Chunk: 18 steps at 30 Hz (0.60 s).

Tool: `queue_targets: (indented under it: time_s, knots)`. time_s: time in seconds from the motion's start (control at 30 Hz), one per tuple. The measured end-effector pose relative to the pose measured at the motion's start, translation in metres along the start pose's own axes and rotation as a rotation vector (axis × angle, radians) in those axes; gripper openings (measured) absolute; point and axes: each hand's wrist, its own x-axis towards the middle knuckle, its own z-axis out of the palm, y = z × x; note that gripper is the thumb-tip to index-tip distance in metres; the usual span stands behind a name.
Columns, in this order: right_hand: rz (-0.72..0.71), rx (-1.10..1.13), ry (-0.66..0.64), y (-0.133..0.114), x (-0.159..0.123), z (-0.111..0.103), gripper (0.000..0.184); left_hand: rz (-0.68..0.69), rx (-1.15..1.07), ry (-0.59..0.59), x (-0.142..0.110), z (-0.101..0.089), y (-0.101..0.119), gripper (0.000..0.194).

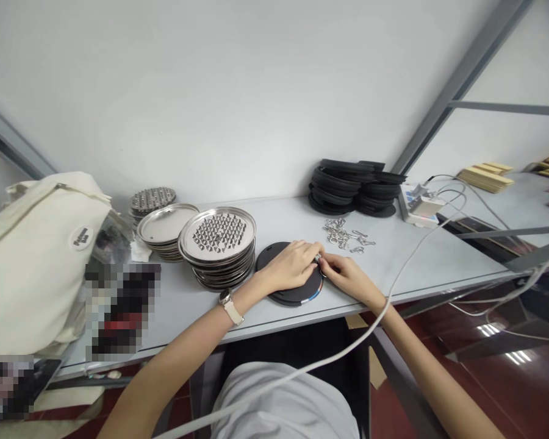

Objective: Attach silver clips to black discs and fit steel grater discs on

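A flat round black disc [287, 292] lies near the table's front edge, with a strip of blue, white and red along its near rim. Across its top rests my left hand [295, 266], fingers curled over the right rim and holding the disc. My right hand [345, 277] pinches a small metal clasp [318, 258] at that same rim; the fingertips of both hands meet there and partly hide it. Behind my right hand lies a loose heap of small metal clasps [341, 233]. To the left stands a stack of round metal plates [219, 256], the top one covered in raised points.
Black round pieces [336, 183] are stacked by the wall. More metal plates [167, 222] stand at the left beside a cream bag [50, 244]. A power strip [414, 207] with plugs sits at the right. A white cable [398, 283] hangs across my right forearm.
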Motion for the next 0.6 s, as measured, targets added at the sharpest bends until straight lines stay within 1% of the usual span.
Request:
queue_targets:
  time_s: [0.6]
  knots:
    - [0.009,0.023,-0.015,0.0035,0.0001,0.0000,0.033,0.006,-0.016,0.000,-0.0002,0.0004,-0.0001,0.014]
